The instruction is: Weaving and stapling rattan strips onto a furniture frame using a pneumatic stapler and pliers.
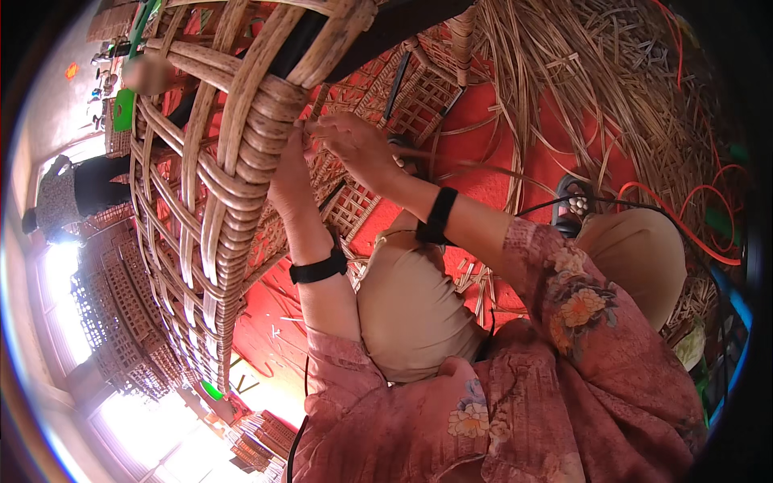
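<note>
Head view: find the woven wicker piece point(211, 241) across the left and upper left of the frame, with its wrapped edge point(262, 133) curving from upper centre toward lower left. Judging by the handwork there, probably best to press each coil snug against its neighbour, keep tension even, and straighten any twist before tightening. Mind the blurred brown strip point(483, 167) right of upper centre; cannot tell whether joined to the work. Note the left hand point(288, 173) just beside the wrapped edge, forearm nearly upright in the frame, and the right hand point(354, 145) angled in from the right, wrist bent, fingertips near the left ones. Cannot tell, for either grip, whether pinched on a strand or merely resting: too small, partly hidden.
</note>
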Demonstrator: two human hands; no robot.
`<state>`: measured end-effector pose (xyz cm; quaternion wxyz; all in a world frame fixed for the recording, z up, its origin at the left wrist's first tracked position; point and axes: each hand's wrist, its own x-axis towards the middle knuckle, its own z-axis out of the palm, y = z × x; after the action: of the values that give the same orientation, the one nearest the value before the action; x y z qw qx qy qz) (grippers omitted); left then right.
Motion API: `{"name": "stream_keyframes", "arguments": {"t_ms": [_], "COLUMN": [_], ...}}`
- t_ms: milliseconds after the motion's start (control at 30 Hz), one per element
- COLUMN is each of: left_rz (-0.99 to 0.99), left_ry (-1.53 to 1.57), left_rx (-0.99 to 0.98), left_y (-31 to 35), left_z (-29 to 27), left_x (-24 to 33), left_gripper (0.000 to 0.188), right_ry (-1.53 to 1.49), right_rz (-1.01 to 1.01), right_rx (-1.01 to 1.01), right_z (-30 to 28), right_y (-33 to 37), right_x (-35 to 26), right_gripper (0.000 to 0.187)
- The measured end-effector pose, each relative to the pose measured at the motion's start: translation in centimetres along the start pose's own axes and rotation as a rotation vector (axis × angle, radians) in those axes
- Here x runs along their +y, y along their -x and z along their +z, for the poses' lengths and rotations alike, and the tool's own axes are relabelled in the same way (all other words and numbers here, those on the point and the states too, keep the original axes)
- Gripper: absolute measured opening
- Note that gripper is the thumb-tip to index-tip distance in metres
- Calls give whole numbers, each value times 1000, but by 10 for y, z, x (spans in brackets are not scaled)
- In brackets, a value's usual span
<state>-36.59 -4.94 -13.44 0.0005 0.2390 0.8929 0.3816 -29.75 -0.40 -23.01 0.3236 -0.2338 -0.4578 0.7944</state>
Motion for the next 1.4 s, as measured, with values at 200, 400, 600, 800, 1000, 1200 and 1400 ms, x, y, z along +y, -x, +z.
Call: {"name": "stream_keyframes", "arguments": {"t_ms": [200,400,600,800,1000,1200,1400], "left_rz": [-230,-193,-200,-85,123,686,617], "left_ry": [69,-217,-209,-221,-375,-292,-178], "left_rx": [-208,-257,-186,-139,-82,261,-141], "left_y": [-11,-12,-5,2,9,33,66], "left_z": [-7,-6,-3,-2,-2,2,24], "left_x": [-8,1,5,-4,-9,-13,-24], "left_gripper": [32,36,40,50,40,11,11], "right_ry": [-36,-68,86,-182,-433,-232,-55], "right_rz": [-114,-118,-190,273,545,322,580], "right_rx": [-37,-141,42,184,429,489,449], "right_z": [13,3,13,24,21,-6,-37], "right_y": [-21,-33,-28,-37,-34,-54,-37], "right_x": [5,10,15,24,37,73,89], "right_gripper": [31,27,26,19,16,24,18]}}
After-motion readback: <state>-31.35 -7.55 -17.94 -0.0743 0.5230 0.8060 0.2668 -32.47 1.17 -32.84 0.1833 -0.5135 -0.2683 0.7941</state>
